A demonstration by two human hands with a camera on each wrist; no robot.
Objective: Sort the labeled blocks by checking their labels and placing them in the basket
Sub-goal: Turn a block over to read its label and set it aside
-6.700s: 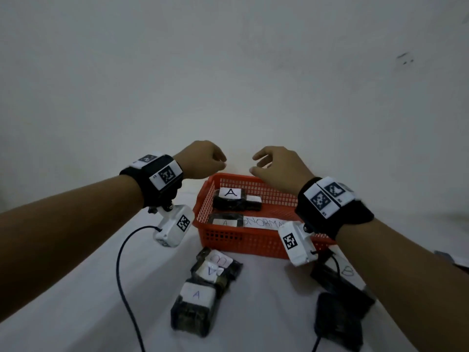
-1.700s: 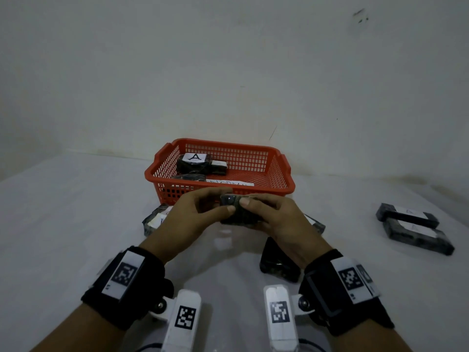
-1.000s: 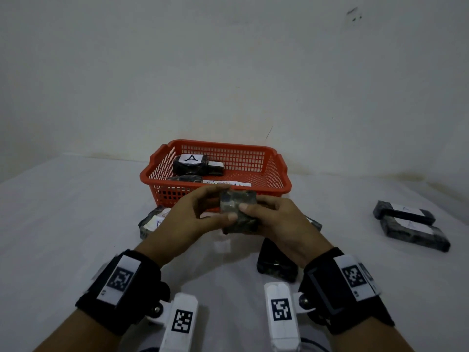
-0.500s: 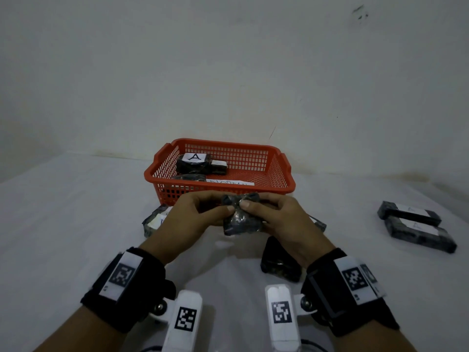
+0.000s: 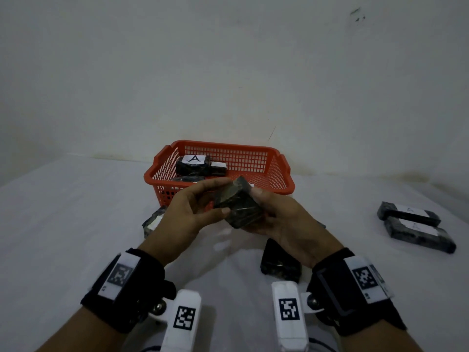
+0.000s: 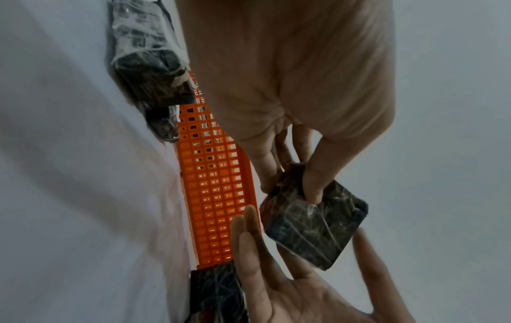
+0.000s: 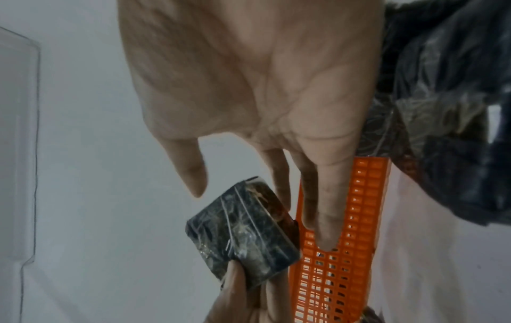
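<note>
A dark marbled block (image 5: 238, 208) hangs in the air just in front of the orange basket (image 5: 218, 144). My left hand (image 5: 223, 196) pinches it, thumb on the near face and fingers on top. My right hand (image 5: 262, 209) lies along the block's right side. In the right wrist view its fingers (image 7: 326, 218) are straight behind the block (image 7: 243, 236) and the thumb is off it. The faces of the block (image 6: 312, 229) that show carry no label. In the basket lie a block labelled A (image 5: 194, 165) and others.
On the white surface, loose dark blocks lie left of my hands (image 5: 152, 222) and under my right hand (image 5: 280, 262). Two labelled blocks (image 5: 411, 219) sit far to the right. A wall stands close behind the basket.
The block has been turned between my hands and now sits tilted with a corner up. My right fingers have straightened off it while my left hand keeps its pinch.
</note>
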